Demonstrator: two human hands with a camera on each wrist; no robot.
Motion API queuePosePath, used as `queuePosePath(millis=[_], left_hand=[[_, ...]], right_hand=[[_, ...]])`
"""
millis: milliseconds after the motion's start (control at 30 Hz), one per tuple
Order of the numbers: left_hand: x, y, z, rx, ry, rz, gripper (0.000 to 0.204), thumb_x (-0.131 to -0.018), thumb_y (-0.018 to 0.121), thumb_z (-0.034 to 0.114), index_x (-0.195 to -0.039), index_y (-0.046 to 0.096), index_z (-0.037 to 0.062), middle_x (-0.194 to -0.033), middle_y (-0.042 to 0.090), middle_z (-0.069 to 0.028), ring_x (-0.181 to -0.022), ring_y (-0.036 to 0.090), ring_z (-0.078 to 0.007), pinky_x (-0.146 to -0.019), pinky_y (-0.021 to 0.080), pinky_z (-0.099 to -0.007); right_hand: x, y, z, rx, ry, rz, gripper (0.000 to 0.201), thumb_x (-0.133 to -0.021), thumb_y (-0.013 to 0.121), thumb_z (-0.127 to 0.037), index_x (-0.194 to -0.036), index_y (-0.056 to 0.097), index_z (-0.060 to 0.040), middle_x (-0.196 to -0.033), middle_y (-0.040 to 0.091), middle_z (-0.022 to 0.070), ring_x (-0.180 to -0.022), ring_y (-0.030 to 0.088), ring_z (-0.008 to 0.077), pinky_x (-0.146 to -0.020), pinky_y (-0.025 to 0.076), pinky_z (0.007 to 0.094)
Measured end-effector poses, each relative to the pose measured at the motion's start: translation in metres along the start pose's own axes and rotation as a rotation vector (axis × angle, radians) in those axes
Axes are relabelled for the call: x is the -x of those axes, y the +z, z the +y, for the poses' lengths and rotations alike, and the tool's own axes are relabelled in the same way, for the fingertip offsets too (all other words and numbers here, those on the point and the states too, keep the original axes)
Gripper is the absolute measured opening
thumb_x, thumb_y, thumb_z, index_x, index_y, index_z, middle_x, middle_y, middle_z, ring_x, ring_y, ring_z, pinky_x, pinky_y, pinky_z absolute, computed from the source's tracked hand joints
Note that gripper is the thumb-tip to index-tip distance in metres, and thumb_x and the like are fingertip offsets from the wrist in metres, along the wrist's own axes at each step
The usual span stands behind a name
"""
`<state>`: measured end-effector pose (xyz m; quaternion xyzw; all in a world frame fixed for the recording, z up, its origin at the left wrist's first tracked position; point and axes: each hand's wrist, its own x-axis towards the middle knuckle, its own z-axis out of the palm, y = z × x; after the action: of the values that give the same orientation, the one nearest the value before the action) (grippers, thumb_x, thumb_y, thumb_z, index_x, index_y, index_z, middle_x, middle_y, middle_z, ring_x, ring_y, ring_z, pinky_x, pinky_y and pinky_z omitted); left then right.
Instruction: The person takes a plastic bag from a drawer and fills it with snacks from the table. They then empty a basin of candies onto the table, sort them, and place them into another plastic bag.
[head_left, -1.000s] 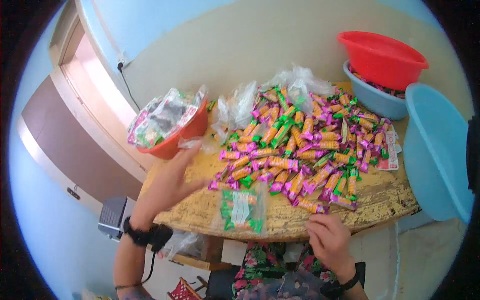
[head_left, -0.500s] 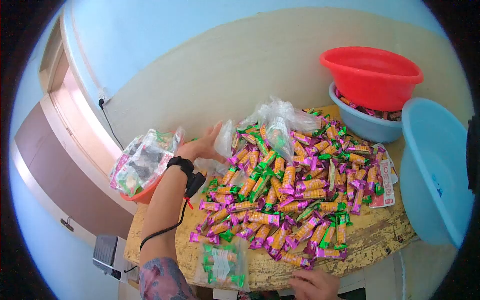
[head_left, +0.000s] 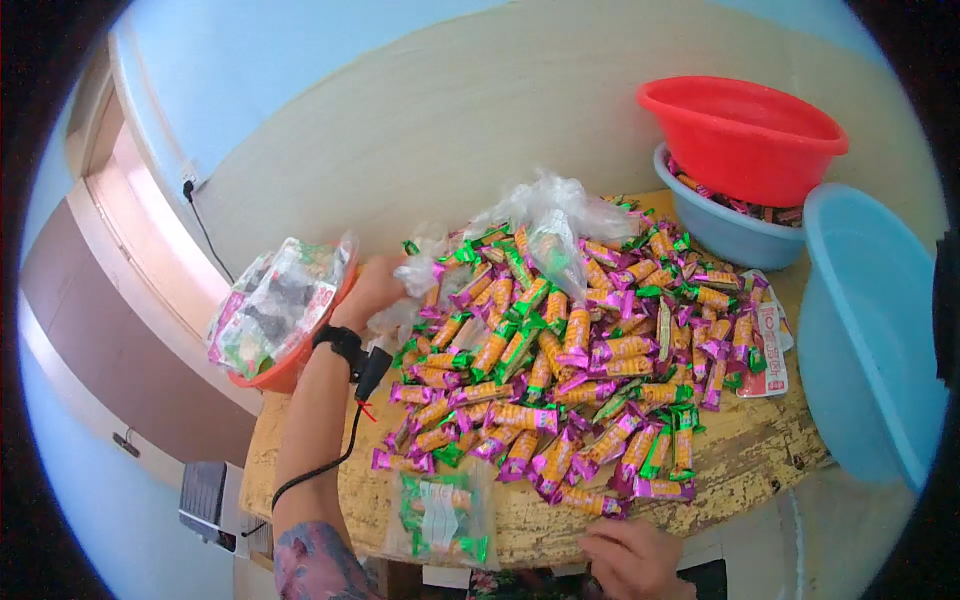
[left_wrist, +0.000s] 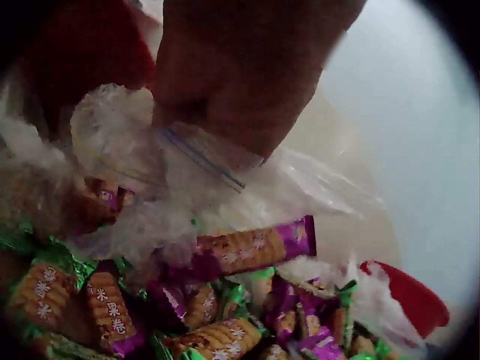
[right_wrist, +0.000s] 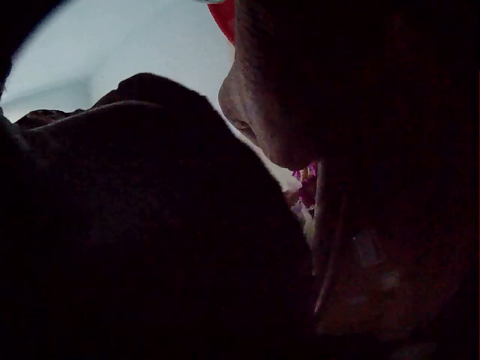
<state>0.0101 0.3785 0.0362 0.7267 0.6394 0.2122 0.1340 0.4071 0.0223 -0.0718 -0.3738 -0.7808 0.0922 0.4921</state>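
At the left end of the snack pile (head_left: 540, 350), my left hand (head_left: 372, 292) is among crumpled clear bags (head_left: 418, 275). The left wrist view has this hand (left_wrist: 240, 82) pinching a clear zip bag (left_wrist: 199, 161) above purple and green wrapped snacks (left_wrist: 244, 251); its fingertips are hidden. Loosely curled and holding nothing, my right hand (head_left: 632, 560) rests by the table's front edge, below the pile. A clear bag with green-wrapped snacks (head_left: 440, 515) lies flat at the front left. The right wrist view is mostly dark.
An orange basin (head_left: 290, 368) heaped with printed packaging stands left of my left forearm. At the back right, a red basin (head_left: 745, 140) sits on a blue basin (head_left: 730, 225) containing snacks. Another blue basin (head_left: 870, 340) leans at the right beside a printed card (head_left: 768, 360).
My left hand has moved from above the table's left part to the clear bags at the back and now pinches one. The head view has shifted; my right hand stays near the front edge.
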Motion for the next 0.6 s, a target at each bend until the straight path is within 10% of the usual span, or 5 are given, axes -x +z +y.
queuePosePath(millis=[100,233,467,600], left_hand=[[0.024,-0.021,-0.008,-0.049,0.246,0.299,0.033,-0.085,0.075,0.016,-0.111,0.075,-0.0035,-0.096,0.078,-0.0133,-0.09,0.073,-0.0255,-0.081,0.055,-0.0386],[0.069,-0.056,0.003,0.322,0.165,0.222,0.02,-0.09,0.069,0.01,-0.106,0.077,-0.0004,-0.091,0.07,0.0027,-0.084,0.061,-0.0095,-0.073,0.05,-0.0305],[0.195,-0.084,-0.003,0.117,0.236,0.461,0.02,-0.089,0.069,0.009,-0.106,0.077,0.0033,-0.092,0.071,0.0009,-0.084,0.06,-0.0091,-0.073,0.049,-0.0305],[0.294,-0.085,-0.016,0.443,0.198,0.273,0.042,-0.088,0.073,0.024,-0.124,0.07,0.0025,-0.111,0.073,-0.0041,-0.094,0.064,-0.0132,-0.077,0.054,-0.0319]], right_hand=[[0.0,0.001,-0.001,0.011,-0.009,0.019,0.015,-0.095,0.071,-0.005,-0.107,0.073,0.0025,-0.11,0.071,0.016,-0.087,0.07,0.0328,-0.069,0.057,0.0398],[-0.001,0.004,-0.009,0.016,0.11,-0.007,0.023,-0.076,0.078,-0.003,-0.099,0.076,-0.0083,-0.103,0.073,0.0084,-0.088,0.071,0.0291,-0.073,0.057,0.0395],[0.012,0.006,-0.003,0.04,0.061,-0.008,0.026,-0.076,0.076,-0.003,-0.102,0.073,-0.0068,-0.105,0.072,0.0102,-0.091,0.071,0.0322,-0.076,0.058,0.0435],[0.01,0.007,-0.007,0.031,0.059,-0.001,0.023,-0.08,0.072,0.002,-0.102,0.072,-0.0041,-0.107,0.071,0.0128,-0.096,0.07,0.0338,-0.082,0.058,0.0426]])
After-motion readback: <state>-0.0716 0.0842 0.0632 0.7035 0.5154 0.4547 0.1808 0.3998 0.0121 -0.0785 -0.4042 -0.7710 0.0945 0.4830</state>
